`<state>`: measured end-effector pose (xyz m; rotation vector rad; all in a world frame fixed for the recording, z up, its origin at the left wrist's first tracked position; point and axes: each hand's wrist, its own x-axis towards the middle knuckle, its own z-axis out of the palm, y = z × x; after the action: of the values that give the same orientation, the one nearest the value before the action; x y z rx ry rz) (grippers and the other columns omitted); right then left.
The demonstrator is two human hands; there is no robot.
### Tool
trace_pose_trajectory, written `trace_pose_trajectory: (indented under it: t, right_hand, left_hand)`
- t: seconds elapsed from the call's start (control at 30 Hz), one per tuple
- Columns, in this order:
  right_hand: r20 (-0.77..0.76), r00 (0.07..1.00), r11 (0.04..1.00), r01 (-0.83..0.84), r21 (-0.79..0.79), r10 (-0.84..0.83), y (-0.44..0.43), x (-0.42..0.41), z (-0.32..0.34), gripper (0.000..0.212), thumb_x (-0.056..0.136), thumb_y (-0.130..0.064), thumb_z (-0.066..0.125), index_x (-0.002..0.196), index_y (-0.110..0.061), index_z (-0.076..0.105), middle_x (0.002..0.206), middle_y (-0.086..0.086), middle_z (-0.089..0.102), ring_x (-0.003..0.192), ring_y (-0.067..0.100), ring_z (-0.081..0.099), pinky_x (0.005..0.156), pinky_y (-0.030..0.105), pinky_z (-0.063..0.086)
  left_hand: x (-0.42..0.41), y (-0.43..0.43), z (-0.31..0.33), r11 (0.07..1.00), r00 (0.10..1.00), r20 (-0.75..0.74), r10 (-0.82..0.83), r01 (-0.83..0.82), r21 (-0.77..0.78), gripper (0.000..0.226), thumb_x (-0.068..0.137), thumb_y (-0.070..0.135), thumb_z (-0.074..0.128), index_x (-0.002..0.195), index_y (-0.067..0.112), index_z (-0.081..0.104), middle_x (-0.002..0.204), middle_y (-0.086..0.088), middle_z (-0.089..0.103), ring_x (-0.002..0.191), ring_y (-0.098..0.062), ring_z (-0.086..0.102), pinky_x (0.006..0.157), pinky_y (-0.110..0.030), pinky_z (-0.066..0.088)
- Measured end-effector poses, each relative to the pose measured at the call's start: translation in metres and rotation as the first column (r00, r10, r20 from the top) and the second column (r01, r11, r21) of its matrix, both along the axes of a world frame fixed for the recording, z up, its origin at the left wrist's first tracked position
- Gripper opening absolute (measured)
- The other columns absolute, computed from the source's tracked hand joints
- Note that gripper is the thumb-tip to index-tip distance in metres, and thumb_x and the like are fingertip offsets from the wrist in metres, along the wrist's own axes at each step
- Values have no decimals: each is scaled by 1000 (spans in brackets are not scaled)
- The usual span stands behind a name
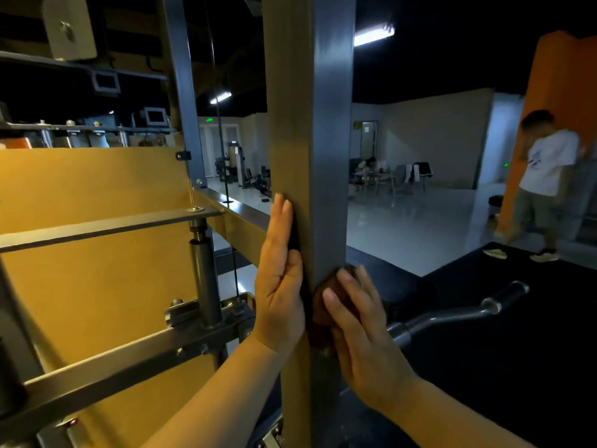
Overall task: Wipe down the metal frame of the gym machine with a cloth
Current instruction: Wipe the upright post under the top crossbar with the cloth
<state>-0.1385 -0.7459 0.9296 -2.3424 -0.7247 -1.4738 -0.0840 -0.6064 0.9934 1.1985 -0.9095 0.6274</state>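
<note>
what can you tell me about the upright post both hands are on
The upright post is a tall, square-section metal column, standing vertical and running out of view at top and bottom. Its right face looks smooth blue-grey; its left face catches yellowish light. The left hand lies flat against the left face, fingers straight. The right hand presses a bunched dark reddish cloth against the right face, lower down.

person (pixel 549 163) in white shirt (blurred) | orange column (pixel 563 76) beside | chairs (pixel 403 177) | ceiling light (pixel 374 34)
</note>
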Motion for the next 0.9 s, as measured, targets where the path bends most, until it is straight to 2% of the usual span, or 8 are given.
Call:
trace_pose_trajectory:
  t: [0.1,0.27,0.47,0.53,0.6,0.7,0.8,0.9]
  right_hand:
    - [14,999,997,-41,58,41,5,2,38,59,108,-33,43,161,-27,18,171,-5,1,158,33,4,129,38,12]
    - [77,994,945,-92,313,71,34,7,118,47,111,-35,26,156,-20,26,168,4,15,158,31,6,129,41,12]
    - [56,997,993,-51,109,45,21,7,17,58,110,-29,38,162,-28,14,171,-5,-3,158,34,-2,129,41,11]
    - [30,1000,1000,-3,10,3,7,4,-7,64,109,-32,41,163,-30,8,172,-4,-1,158,32,-1,126,49,17]
    - [7,1000,1000,-5,-15,5,0,4,3,66,106,-31,46,162,-31,12,172,-5,0,158,30,0,121,53,23]
    - [16,997,987,-77,140,75,10,5,63,48,111,-31,36,157,-20,28,170,-2,9,158,30,8,123,56,25]
    - [26,998,954,-66,293,61,32,5,106,49,111,-38,24,157,-21,24,169,0,10,158,30,3,128,47,15]
    - [25,999,959,-35,282,29,45,1,86,51,111,-38,24,159,-23,19,170,-5,5,159,28,-4,129,33,6]
  left_hand:
    - [2,1,-6,999,998,34,-46,45,15,58,108,13,32,164,19,25,174,-9,14,161,-33,10,124,-69,13]
    - [-1,1,-9,999,999,24,-29,28,23,59,105,14,33,163,13,24,173,-12,13,161,-32,8,125,-68,10]
    - [-3,0,-20,1000,1000,-7,-9,9,11,57,106,13,33,162,22,26,173,-8,15,161,-31,10,125,-68,14]
    - [-3,1,-25,1000,1000,-18,-8,8,23,56,106,18,33,161,26,27,174,-3,16,161,-29,10,124,-69,14]
    - [-4,2,-29,1000,1000,-11,-9,9,23,56,106,17,33,161,26,27,174,-3,15,161,-31,9,124,-69,13]
    - [-5,0,-34,1000,1000,-6,-17,18,24,58,105,13,33,162,22,24,174,-7,13,161,-31,8,126,-68,11]
    - [-7,-1,-39,1000,1000,-13,-3,3,28,57,106,13,32,162,18,23,174,-8,13,161,-30,8,126,-67,10]
    - [-8,-1,-42,999,998,-47,-33,33,2,58,105,16,34,162,24,27,173,-8,16,161,-32,10,125,-68,11]
